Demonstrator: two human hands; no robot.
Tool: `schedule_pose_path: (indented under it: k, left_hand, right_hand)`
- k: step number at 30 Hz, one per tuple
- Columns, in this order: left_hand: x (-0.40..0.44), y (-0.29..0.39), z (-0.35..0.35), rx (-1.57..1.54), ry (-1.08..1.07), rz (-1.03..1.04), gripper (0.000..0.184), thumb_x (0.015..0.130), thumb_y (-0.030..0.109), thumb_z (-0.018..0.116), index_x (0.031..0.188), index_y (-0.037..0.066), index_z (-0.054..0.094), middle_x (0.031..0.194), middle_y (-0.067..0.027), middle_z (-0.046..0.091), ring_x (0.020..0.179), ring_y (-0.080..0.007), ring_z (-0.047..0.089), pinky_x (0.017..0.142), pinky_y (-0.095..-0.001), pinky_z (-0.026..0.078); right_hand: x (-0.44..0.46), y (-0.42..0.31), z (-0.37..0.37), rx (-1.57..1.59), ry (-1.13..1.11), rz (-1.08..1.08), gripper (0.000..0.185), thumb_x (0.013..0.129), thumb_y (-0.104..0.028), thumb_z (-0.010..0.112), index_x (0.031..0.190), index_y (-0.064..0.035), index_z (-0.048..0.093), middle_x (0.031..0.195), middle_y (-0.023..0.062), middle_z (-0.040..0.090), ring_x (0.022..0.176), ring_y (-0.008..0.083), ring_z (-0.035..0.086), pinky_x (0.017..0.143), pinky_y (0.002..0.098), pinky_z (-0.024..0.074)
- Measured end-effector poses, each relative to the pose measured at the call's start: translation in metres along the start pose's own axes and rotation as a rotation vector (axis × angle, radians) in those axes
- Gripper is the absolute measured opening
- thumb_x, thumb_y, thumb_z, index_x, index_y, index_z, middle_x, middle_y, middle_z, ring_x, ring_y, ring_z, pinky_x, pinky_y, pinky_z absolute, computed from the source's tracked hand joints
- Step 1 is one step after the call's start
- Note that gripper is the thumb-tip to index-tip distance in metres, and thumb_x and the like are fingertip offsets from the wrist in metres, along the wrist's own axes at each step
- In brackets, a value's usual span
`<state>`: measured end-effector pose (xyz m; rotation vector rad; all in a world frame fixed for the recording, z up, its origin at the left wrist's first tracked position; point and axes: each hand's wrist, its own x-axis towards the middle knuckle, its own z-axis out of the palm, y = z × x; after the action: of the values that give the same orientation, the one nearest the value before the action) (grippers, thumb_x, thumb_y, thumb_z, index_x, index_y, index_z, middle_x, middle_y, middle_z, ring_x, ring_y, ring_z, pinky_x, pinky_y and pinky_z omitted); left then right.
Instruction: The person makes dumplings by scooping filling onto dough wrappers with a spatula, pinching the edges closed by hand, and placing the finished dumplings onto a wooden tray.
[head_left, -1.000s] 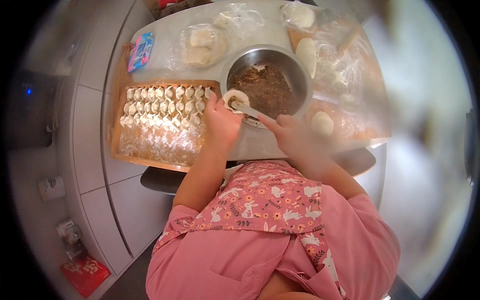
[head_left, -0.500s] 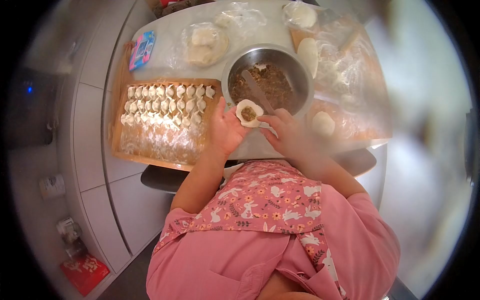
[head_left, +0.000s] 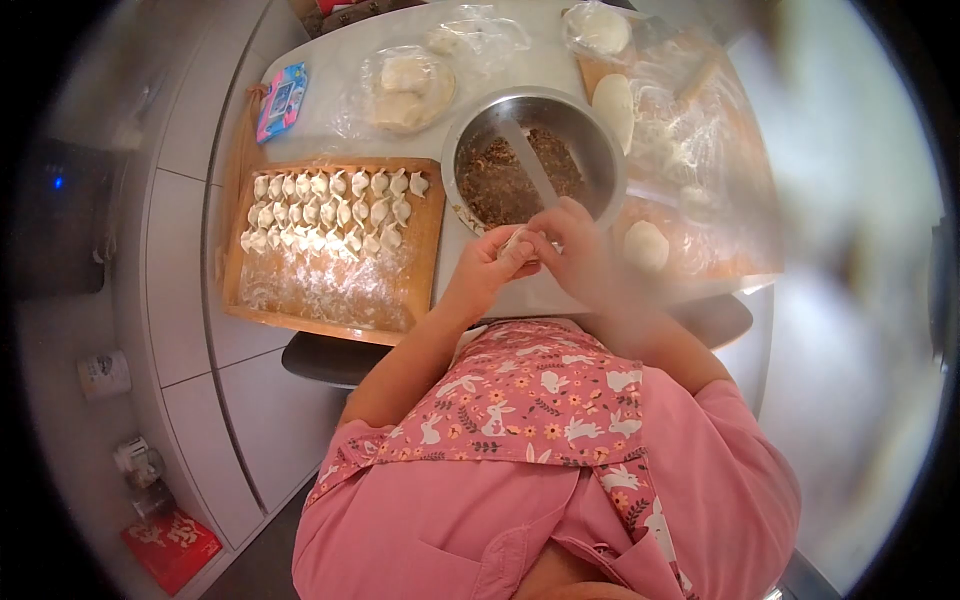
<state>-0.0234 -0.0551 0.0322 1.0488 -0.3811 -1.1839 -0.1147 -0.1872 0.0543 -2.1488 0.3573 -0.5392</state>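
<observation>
Close in front of my apron, my left hand [head_left: 483,272] is closed around a dumpling [head_left: 514,242], most of it hidden by fingers. My right hand [head_left: 572,250] pinches the dumpling's edge from the other side. A flat, pale filling spatula [head_left: 530,165] also sticks out of my right hand, its blade pointing up over the bowl. Just beyond both hands is the steel bowl [head_left: 452,150], holding dark minced filling [head_left: 495,185].
On the left, a floured wooden board [head_left: 330,295] carries rows of finished dumplings [head_left: 330,210]. Bagged dough [head_left: 405,95] lies behind it, near a blue-pink packet [head_left: 282,103]. To the right are a floured board [head_left: 740,200], round wrappers [head_left: 646,246] and a rolling pin [head_left: 703,82].
My left hand has gone from an open palm bearing a filled wrapper to closed fingers. The wrapper is now folded between both hands. The spatula's blade has swung to the right.
</observation>
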Motion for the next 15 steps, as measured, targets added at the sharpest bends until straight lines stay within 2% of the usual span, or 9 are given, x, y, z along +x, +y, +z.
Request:
schedule_pose_path:
  k: [4,6,7,9,10,12,13,14,15]
  left_hand:
    - [-0.003,0.004,0.004,0.03,0.04,-0.018,0.028,0.093,0.021,0.049,0.111,0.001,0.055,0.105,-0.0051,0.058,0.102,-0.0144,0.054,0.083,-0.0306,0.05]
    - [-0.004,0.003,0.002,-0.1,0.078,-0.02,0.027,0.093,0.021,0.047,0.107,0.0,0.058,0.107,-0.0064,0.058,0.104,-0.015,0.054,0.088,-0.0313,0.047]
    - [-0.004,0.001,0.001,-0.1,0.078,-0.019,0.027,0.093,0.021,0.047,0.107,0.0,0.058,0.107,-0.0064,0.058,0.104,-0.015,0.054,0.088,-0.0313,0.047]
    - [-0.005,-0.002,0.0,-0.405,0.07,0.047,0.027,0.093,0.02,0.047,0.106,-0.001,0.058,0.111,-0.0077,0.056,0.105,-0.0155,0.053,0.093,-0.0321,0.041]
    - [-0.006,-0.001,0.002,-0.404,0.069,0.046,0.027,0.093,0.02,0.047,0.106,-0.001,0.058,0.111,-0.0077,0.056,0.105,-0.0155,0.053,0.093,-0.0321,0.041]
    - [-0.009,0.003,0.009,-0.477,-0.039,0.052,0.028,0.092,0.018,0.048,0.108,-0.003,0.057,0.123,-0.0084,0.049,0.109,-0.0159,0.05,0.097,-0.0324,0.036]
    - [-0.008,0.0,0.007,-0.476,-0.039,0.051,0.028,0.092,0.018,0.048,0.108,-0.003,0.057,0.123,-0.0084,0.049,0.109,-0.0159,0.05,0.097,-0.0324,0.036]
    - [-0.006,-0.005,0.004,-0.474,-0.066,0.028,0.029,0.092,0.018,0.049,0.11,-0.003,0.056,0.127,-0.0084,0.045,0.111,-0.0158,0.048,0.097,-0.0319,0.036]
    - [-0.006,-0.008,0.002,-0.471,-0.093,0.005,0.03,0.091,0.017,0.05,0.112,-0.004,0.056,0.132,-0.0083,0.04,0.113,-0.0157,0.046,0.097,-0.0314,0.036]
  right_hand:
    - [0.0,-0.007,-0.006,0.055,-0.017,0.098,0.014,0.074,-0.014,0.067,0.082,-0.0066,0.058,0.075,0.0088,0.051,0.074,0.0268,0.053,0.063,0.0354,0.0433]
    - [-0.003,-0.002,-0.007,0.034,0.052,0.071,0.026,0.07,-0.023,0.072,0.084,-0.0062,0.058,0.078,0.0097,0.051,0.077,0.0289,0.052,0.067,0.0371,0.043]
    - [-0.005,0.0,-0.008,0.033,0.052,0.07,0.026,0.07,-0.023,0.072,0.084,-0.0062,0.058,0.078,0.0097,0.051,0.077,0.0289,0.052,0.067,0.0371,0.043]
    - [-0.009,0.003,-0.011,-0.012,-0.037,-0.053,0.042,0.064,-0.037,0.075,0.087,-0.0059,0.057,0.083,0.0123,0.052,0.082,0.0324,0.051,0.071,0.0399,0.0422]
    - [-0.01,0.003,-0.01,-0.012,-0.036,-0.052,0.042,0.064,-0.037,0.075,0.087,-0.0059,0.057,0.083,0.0123,0.052,0.082,0.0324,0.051,0.071,0.0399,0.0422]
    - [-0.01,0.001,-0.003,0.071,-0.141,-0.004,0.056,0.06,-0.049,0.074,0.092,-0.0061,0.057,0.089,0.0148,0.053,0.086,0.0356,0.05,0.074,0.0421,0.0413]
    - [-0.011,0.003,0.006,0.147,-0.058,-0.071,0.051,0.067,-0.049,0.067,0.092,-0.0053,0.058,0.091,0.0156,0.055,0.089,0.0361,0.051,0.074,0.0421,0.0415]
    - [-0.011,0.001,0.009,0.148,-0.058,-0.071,0.051,0.067,-0.049,0.067,0.092,-0.0053,0.058,0.091,0.0156,0.055,0.089,0.0361,0.051,0.074,0.0421,0.0415]
    - [-0.007,-0.008,0.007,0.206,-0.079,-0.01,0.045,0.072,-0.046,0.063,0.091,-0.0049,0.059,0.091,0.0156,0.055,0.088,0.0357,0.052,0.075,0.0412,0.0418]
